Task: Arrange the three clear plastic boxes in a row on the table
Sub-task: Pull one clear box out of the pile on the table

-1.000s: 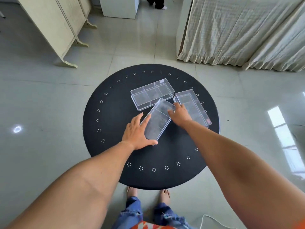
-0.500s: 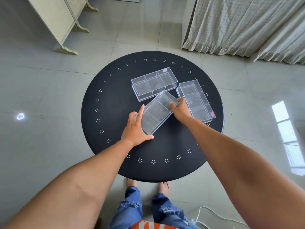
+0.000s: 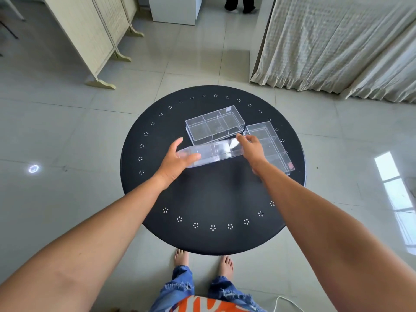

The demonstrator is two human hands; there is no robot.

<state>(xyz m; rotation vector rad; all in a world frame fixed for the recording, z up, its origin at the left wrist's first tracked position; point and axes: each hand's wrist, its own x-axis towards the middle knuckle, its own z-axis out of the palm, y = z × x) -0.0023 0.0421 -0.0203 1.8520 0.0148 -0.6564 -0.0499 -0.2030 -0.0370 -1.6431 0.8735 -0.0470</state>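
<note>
Three clear plastic boxes with inner dividers are over a round black table (image 3: 213,199). I hold the near box (image 3: 216,152) between both hands, raised and lying almost crosswise. My left hand (image 3: 177,158) grips its left end and my right hand (image 3: 252,147) grips its right end. The far box (image 3: 215,126) rests on the table just behind it, slightly angled. The right box (image 3: 273,145) lies lengthwise at the table's right side, partly hidden by my right hand and wrist.
The table stands on a tiled floor. A folding screen (image 3: 94,34) is at the back left, a curtain (image 3: 333,43) at the back right. A person's legs (image 3: 239,4) show at the top. My bare feet (image 3: 202,260) are below the table's near edge.
The near box lay diagonally under my hands; both hands have taken hold of its ends, lifted it and turned it from diagonal to nearly crosswise. The other two boxes stayed put.
</note>
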